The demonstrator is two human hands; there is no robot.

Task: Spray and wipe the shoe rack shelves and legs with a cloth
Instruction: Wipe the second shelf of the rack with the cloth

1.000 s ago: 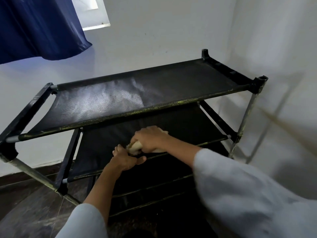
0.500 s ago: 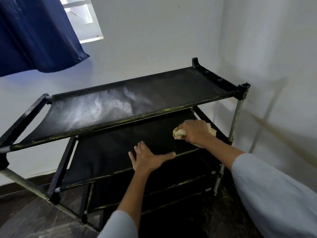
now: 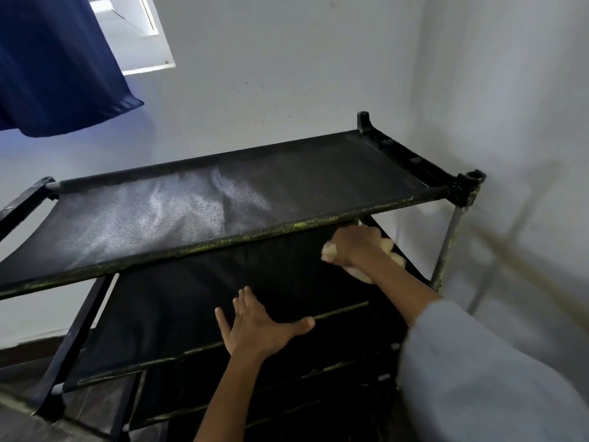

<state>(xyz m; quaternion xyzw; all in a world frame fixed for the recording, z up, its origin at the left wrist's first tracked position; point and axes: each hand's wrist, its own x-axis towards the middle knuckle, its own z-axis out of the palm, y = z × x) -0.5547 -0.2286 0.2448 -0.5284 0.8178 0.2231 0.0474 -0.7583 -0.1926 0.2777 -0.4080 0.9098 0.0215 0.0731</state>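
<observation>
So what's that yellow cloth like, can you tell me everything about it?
The cloth is pale yellow and soft-looking, scrunched into a lumpy wad. The right hand grips it, fingers curled over the top, so only puffy bits poke out at both sides and below the wrist. It sits at the right end of the second shelf of the black shoe rack, just under the front edge of the top shelf. It seems pressed onto the dark mesh fabric. The left hand does not touch it.

head view, close, down onto shoe rack (image 3: 287, 193)
</observation>
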